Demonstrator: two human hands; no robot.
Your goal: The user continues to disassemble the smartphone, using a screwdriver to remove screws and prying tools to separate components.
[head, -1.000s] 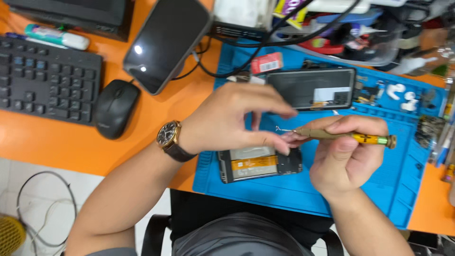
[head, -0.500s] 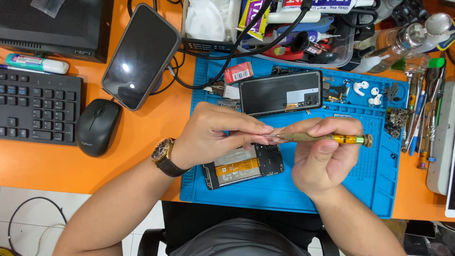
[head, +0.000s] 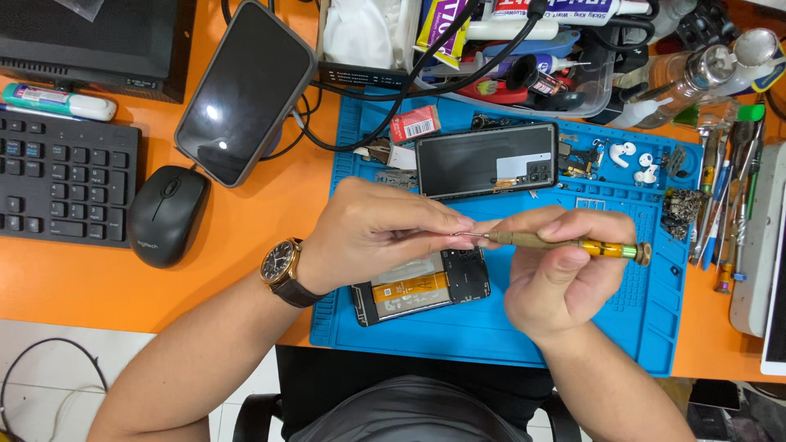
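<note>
Seen from the head camera, looking down: two bare hands meet over a blue work mat (head: pixel 491 344) on an orange desk (head: pixel 246 245). The right hand (head: pixel 557 278) is closed around a small screwdriver (head: pixel 565 243), held level, its thin metal tip pointing left and its yellow-and-green end sticking out to the right. The left hand (head: pixel 368 233), with a wristwatch (head: pixel 282 270) on its wrist, has its fingertips pressed together in a pinch right at the screwdriver's tip; whether anything tiny sits between them cannot be made out.

Just below the hands, partly hidden by the left hand, an opened phone (head: pixel 422 286) lies flat on the mat with its insides showing. Above the hands lies a dark phone back panel (head: pixel 487 160), also on the mat. A pair of white earbuds (head: pixel 634 160) rests near the mat's upper right.

Off the mat to the left are a black mouse (head: pixel 168 214), a black keyboard (head: pixel 61 180) and a dark phone (head: pixel 244 90) lying tilted on the desk. A clear tray of tools and tubes (head: pixel 524 57) stands along the far edge.
</note>
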